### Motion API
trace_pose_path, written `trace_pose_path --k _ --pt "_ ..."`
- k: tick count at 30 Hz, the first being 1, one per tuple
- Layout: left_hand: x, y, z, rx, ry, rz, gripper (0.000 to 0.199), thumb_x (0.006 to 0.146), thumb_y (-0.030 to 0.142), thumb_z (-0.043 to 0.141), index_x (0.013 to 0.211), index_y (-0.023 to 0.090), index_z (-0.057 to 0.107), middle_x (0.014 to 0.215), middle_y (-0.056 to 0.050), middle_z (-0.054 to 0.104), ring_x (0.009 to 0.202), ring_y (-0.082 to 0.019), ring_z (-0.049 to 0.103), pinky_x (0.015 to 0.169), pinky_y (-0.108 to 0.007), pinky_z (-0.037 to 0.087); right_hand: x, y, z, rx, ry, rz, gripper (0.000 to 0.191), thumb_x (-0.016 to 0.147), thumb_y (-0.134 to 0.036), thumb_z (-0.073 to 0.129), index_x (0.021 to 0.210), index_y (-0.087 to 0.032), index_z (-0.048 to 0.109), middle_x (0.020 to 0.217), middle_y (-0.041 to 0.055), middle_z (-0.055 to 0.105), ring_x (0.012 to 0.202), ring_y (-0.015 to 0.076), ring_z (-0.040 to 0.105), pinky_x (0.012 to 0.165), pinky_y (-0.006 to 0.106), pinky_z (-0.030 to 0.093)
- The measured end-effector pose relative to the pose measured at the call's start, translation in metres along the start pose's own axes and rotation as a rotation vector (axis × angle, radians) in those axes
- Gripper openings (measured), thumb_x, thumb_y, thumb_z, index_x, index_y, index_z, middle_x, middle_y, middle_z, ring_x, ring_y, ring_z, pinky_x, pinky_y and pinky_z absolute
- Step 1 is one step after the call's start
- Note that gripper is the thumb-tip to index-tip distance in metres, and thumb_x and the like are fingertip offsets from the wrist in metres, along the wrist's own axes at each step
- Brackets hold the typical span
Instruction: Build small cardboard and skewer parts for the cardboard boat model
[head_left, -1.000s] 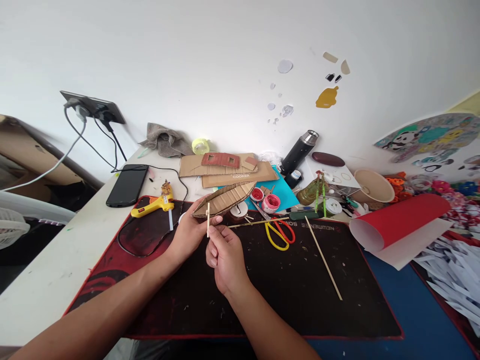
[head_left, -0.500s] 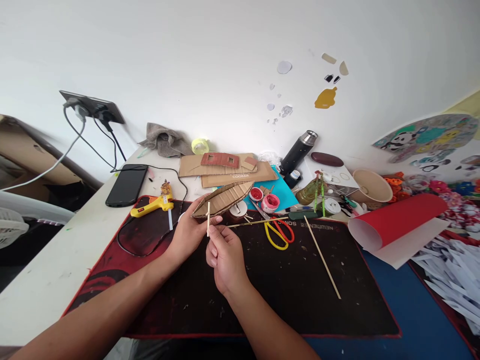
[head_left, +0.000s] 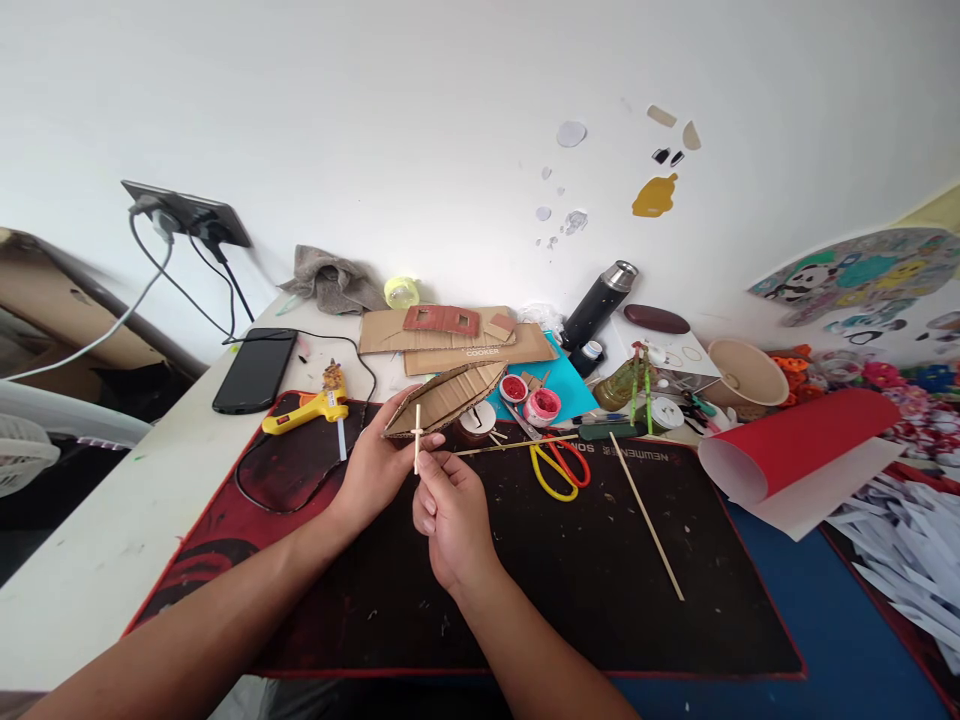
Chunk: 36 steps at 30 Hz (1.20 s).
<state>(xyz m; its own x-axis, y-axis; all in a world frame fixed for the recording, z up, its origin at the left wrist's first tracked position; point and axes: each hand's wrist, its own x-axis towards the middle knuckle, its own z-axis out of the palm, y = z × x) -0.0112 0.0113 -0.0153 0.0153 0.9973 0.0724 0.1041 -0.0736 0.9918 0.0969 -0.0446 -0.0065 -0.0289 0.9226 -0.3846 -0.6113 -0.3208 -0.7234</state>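
My left hand grips a small cardboard boat from below and the side, its open top tilted toward me. Between thumb and fingers, my right hand pinches a short thin wooden stick. The stick stands upright in front of the boat's near end, with a small crosspiece at its middle. Whether it touches the boat I cannot tell. Just right of my right hand lie scissors with yellow and red handles, and a long thin stick passes behind my fingers.
A yellow glue gun with a cord lies left, beside a black phone. Behind are cardboard pieces, red paint pots and a black flask. Another stick and rolled red paper lie right on and beside the dark mat.
The short stick has turned slightly in my right hand, so its crosspiece shows more level. Both hands stay nearly in place, and the view has shifted a little.
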Motion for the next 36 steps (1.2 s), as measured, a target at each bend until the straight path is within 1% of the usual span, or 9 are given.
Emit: trace_pose_path --k 4,10,17,22,26,28,30,33,36 --pt "0.0 0.002 0.0 -0.012 0.013 -0.007 0.076 0.079 0.051 0.087 0.146 0.025 0.062 0.149 -0.01 0.068 0.143 -0.034 0.06 0.126 -0.047 0.043 0.0 0.0 0.0 0.003 0.001 -0.002 0.046 0.074 -0.055 0.093 0.081 -0.019 0.065 0.048 -0.0136 0.038 0.042 0.0045 0.022 0.04 0.021 0.015" --pt "-0.001 0.004 0.0 0.005 0.017 -0.004 0.075 0.079 0.051 0.087 0.145 0.025 0.063 0.149 -0.01 0.069 0.142 -0.034 0.061 0.125 -0.046 0.043 0.0 0.001 0.0 0.012 -0.005 -0.005 0.045 0.074 -0.054 0.093 0.082 -0.019 0.065 0.048 -0.0137 0.038 0.042 0.0045 0.022 0.041 0.021 0.015" --pt "-0.001 0.007 0.0 0.013 0.019 -0.009 0.076 0.079 0.055 0.085 0.145 0.025 0.062 0.15 -0.01 0.067 0.143 -0.034 0.06 0.125 -0.047 0.044 -0.001 0.0 0.001 0.001 -0.009 -0.006 0.045 0.074 -0.054 0.092 0.08 -0.019 0.064 0.047 -0.0137 0.037 0.042 0.0046 0.022 0.041 0.021 0.015" --pt "-0.001 0.005 0.0 0.02 0.034 -0.001 0.077 0.079 0.056 0.085 0.146 0.024 0.062 0.149 -0.01 0.068 0.142 -0.034 0.061 0.125 -0.046 0.044 0.0 0.0 0.003 -0.001 -0.011 -0.01 0.044 0.074 -0.054 0.092 0.079 -0.02 0.064 0.047 -0.0136 0.037 0.042 0.0048 0.022 0.041 0.021 0.015" --pt "0.002 0.006 -0.004 0.021 0.061 -0.014 0.081 0.077 0.058 0.087 0.146 0.024 0.062 0.146 -0.011 0.07 0.14 -0.035 0.063 0.123 -0.048 0.047 -0.003 -0.002 0.003 -0.012 -0.017 -0.015 0.044 0.075 -0.054 0.091 0.078 -0.02 0.063 0.047 -0.0133 0.037 0.041 0.0047 0.024 0.041 0.021 0.015" --pt "0.008 0.008 -0.009 -0.012 0.083 -0.017 0.079 0.076 0.058 0.087 0.143 0.022 0.064 0.142 -0.012 0.073 0.137 -0.036 0.065 0.12 -0.05 0.049 -0.007 -0.004 0.0 -0.024 -0.023 -0.017 0.044 0.076 -0.054 0.091 0.078 -0.02 0.063 0.047 -0.0132 0.038 0.04 0.0045 0.025 0.041 0.021 0.015" --pt "0.017 0.011 -0.016 -0.097 0.091 -0.031 0.075 0.078 0.059 0.087 0.139 0.019 0.067 0.135 -0.013 0.076 0.13 -0.037 0.069 0.116 -0.054 0.053 -0.011 -0.005 -0.006 -0.05 -0.027 -0.03 0.044 0.077 -0.055 0.09 0.078 -0.02 0.063 0.047 -0.0132 0.038 0.04 0.0042 0.025 0.04 0.021 0.016" --pt "0.04 0.013 -0.03 -0.272 0.072 -0.083 0.068 0.078 0.056 0.089 0.129 0.014 0.072 0.126 -0.015 0.079 0.12 -0.037 0.074 0.111 -0.056 0.059 -0.016 -0.005 -0.017 -0.103 -0.019 -0.059 0.045 0.078 -0.056 0.09 0.08 -0.019 0.065 0.047 -0.0132 0.038 0.04 0.0042 0.025 0.04 0.02 0.016" --pt "0.067 0.013 -0.042 -0.358 0.032 -0.164 0.06 0.071 0.05 0.095 0.117 0.015 0.078 0.126 -0.015 0.079 0.12 -0.035 0.074 0.111 -0.055 0.061 -0.016 -0.005 -0.026 -0.145 0.003 -0.071 0.045 0.078 -0.057 0.09 0.081 -0.019 0.066 0.048 -0.013 0.039 0.04 0.0046 0.025 0.039 0.019 0.017"
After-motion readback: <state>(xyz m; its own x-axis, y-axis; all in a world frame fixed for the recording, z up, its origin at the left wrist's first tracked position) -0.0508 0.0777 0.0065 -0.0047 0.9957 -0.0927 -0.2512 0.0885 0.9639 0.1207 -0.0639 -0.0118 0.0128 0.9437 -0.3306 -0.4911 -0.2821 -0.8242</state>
